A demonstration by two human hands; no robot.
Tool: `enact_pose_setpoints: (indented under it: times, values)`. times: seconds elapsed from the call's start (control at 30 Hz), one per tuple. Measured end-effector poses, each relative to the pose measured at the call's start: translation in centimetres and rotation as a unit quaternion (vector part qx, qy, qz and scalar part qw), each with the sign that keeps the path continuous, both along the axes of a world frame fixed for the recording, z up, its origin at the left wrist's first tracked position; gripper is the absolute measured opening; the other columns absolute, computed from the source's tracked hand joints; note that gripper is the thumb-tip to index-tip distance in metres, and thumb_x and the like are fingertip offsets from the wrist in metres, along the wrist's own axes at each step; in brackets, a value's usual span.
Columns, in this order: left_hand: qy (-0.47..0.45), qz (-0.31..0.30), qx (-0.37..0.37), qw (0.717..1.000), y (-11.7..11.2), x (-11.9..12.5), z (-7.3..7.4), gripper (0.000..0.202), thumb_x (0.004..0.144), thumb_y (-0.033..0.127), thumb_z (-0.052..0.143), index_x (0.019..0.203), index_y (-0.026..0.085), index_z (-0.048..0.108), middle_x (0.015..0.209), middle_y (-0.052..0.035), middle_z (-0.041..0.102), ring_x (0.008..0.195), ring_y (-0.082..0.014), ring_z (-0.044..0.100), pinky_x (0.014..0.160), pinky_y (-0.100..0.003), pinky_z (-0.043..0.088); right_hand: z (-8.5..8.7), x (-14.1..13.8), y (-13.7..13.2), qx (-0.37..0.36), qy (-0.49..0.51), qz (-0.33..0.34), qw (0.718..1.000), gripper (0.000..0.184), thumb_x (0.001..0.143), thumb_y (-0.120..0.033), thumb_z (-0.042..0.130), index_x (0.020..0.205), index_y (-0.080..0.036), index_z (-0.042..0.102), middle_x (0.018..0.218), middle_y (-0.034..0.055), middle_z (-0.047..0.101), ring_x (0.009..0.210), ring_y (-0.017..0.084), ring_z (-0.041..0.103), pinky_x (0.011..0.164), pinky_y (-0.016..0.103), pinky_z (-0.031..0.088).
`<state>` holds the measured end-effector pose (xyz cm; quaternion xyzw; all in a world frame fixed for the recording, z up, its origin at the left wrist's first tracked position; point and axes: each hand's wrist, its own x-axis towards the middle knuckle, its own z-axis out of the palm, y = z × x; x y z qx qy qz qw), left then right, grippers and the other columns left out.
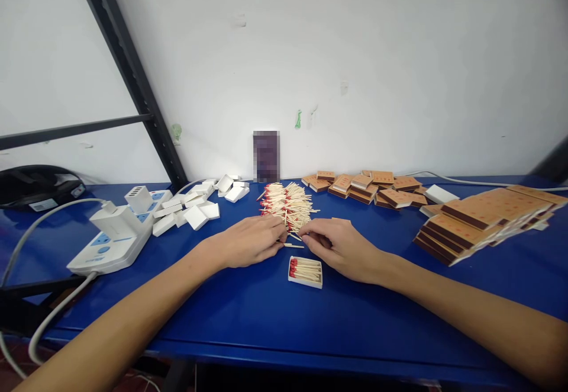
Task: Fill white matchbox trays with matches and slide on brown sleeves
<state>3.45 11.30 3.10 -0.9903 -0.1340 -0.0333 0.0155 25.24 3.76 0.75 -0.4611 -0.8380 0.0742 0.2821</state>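
A heap of red-tipped matches [287, 203] lies mid-table on the blue table [248, 315]. My left hand [251, 241] rests palm down at the heap's near edge, fingers curled onto a few matches. My right hand [335, 244] lies just right of it, fingertips pinched on matches at the heap's edge. Below the hands, a white inner matchbox tray [305, 272] sits filled with matches, red tips to the left. A single match [293, 245] lies between the hands.
Empty white trays [195, 205] are scattered at left, beside a white power strip [118, 232] with plugged adapters and cables. Brown matchbox sleeves [368, 186] lie piled at the back; larger stacks [483, 217] sit at right. A black metal frame [133, 78] leans against the wall.
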Motion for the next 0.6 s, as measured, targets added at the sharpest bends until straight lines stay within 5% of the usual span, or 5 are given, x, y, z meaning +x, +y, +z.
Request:
enact_pose_setpoints:
  times: [0.23, 0.6]
  values:
    - [-0.007, 0.008, -0.070, 0.997, -0.9, 0.5, -0.3, 0.012, 0.097, 0.022, 0.042, 0.097, 0.018, 0.053, 0.096, -0.0048, 0.058, 0.084, -0.0174, 0.056, 0.076, -0.029, 0.044, 0.6, 0.8, 0.6, -0.055, -0.111, 0.019, 0.992, 0.020, 0.095, -0.033, 0.052, 0.088, -0.022, 0.067, 0.088, 0.0028, 0.064, 0.083, 0.018, 0.057, 0.069, 0.030, 0.036]
    - [0.010, 0.047, -0.097, 0.994, -0.9, -0.6, 0.7, 0.008, 0.093, 0.021, 0.045, 0.090, 0.018, 0.051, 0.091, -0.0025, 0.059, 0.078, -0.0161, 0.054, 0.073, -0.029, 0.043, 1.2, 1.6, -0.2, -0.002, -0.226, 0.053, 0.973, 0.024, 0.100, -0.026, 0.036, 0.085, -0.020, 0.054, 0.084, 0.0037, 0.060, 0.069, 0.017, 0.052, 0.068, 0.033, 0.037]
